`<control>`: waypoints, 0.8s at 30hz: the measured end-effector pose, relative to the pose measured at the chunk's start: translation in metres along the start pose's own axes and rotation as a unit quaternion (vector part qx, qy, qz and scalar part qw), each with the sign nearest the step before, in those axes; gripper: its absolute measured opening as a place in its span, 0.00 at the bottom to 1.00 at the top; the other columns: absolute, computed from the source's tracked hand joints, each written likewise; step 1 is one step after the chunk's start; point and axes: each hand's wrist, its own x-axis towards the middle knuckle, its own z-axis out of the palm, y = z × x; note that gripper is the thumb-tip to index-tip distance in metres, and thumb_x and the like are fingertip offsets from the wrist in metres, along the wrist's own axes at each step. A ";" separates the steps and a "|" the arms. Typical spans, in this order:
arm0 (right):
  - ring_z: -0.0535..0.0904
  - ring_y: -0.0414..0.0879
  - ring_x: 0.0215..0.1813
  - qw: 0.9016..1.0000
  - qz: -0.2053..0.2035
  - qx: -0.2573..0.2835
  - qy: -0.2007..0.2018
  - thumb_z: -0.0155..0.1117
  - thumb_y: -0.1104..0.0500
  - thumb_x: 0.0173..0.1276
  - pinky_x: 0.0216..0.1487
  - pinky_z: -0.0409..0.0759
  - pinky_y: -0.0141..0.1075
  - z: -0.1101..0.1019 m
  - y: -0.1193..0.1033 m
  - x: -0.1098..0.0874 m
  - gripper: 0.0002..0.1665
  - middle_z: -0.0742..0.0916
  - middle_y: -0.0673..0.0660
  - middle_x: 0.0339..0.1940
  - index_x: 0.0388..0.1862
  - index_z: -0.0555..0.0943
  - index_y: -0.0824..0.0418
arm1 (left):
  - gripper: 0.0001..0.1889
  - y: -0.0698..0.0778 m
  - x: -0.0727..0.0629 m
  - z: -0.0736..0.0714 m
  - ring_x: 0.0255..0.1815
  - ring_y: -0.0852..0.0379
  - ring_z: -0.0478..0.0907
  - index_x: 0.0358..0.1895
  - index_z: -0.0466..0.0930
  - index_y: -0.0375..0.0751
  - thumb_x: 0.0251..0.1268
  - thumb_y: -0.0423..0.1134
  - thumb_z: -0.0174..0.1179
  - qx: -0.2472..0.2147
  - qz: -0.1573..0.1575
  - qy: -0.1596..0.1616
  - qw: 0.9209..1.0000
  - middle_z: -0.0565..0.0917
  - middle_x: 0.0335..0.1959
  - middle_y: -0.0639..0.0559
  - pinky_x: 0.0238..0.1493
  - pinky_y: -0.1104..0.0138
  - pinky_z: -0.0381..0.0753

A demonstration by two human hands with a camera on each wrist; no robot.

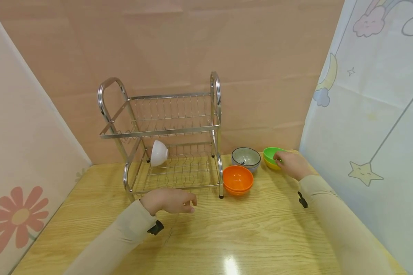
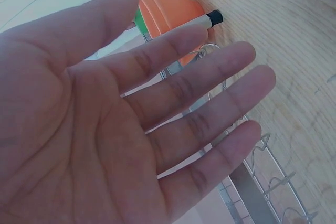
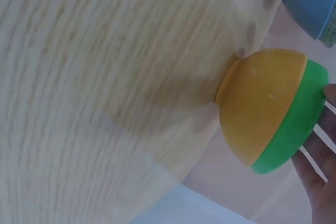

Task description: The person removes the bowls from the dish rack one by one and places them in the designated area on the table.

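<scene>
A green bowl [image 1: 270, 153] sits nested in a yellow bowl [image 1: 271, 165] at the back right of the table. My right hand [image 1: 292, 163] reaches over the right side of this stack and pinches the green bowl's rim. In the right wrist view the thumb lies at the green rim [image 3: 310, 114], and some fingertips are hidden behind the bowl. The yellow bowl's base stands on the wood. My left hand [image 1: 172, 200] hovers before the rack's front edge, holding nothing; its fingers [image 2: 194, 119] are spread in the left wrist view.
A two-tier metal dish rack [image 1: 160, 133] stands left of centre, with a white bowl [image 1: 159, 153] tilted on its side in the lower tier. Stacked orange bowls [image 1: 238, 179] sit by its right foot. Behind them are grey-blue bowls [image 1: 246, 157] with dark rims. Fabric walls enclose the table [image 1: 206, 233].
</scene>
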 end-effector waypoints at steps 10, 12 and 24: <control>0.79 0.47 0.34 0.999 0.032 0.016 -0.021 0.57 0.63 0.71 0.34 0.78 0.45 0.010 0.001 -0.002 0.08 0.86 0.58 0.39 0.46 0.78 0.62 | 0.18 0.001 -0.001 0.002 0.50 0.58 0.80 0.59 0.75 0.48 0.73 0.49 0.52 -0.001 -0.010 -0.002 1.000 0.82 0.50 0.56 0.53 0.60 0.78; 0.80 0.49 0.34 0.999 0.027 0.011 -0.018 0.57 0.64 0.71 0.35 0.79 0.46 0.011 0.000 -0.003 0.07 0.86 0.58 0.39 0.46 0.78 0.62 | 0.18 0.002 -0.001 0.002 0.50 0.58 0.79 0.59 0.75 0.48 0.73 0.50 0.52 0.001 -0.009 -0.003 1.000 0.82 0.50 0.55 0.53 0.60 0.78; 0.84 0.56 0.37 0.999 0.016 0.004 0.033 0.59 0.64 0.69 0.37 0.81 0.49 0.008 -0.010 -0.001 0.09 0.87 0.62 0.40 0.46 0.79 0.65 | 0.18 0.004 0.000 0.003 0.50 0.59 0.80 0.60 0.75 0.48 0.73 0.50 0.52 0.008 -0.004 -0.004 1.000 0.82 0.49 0.55 0.52 0.61 0.78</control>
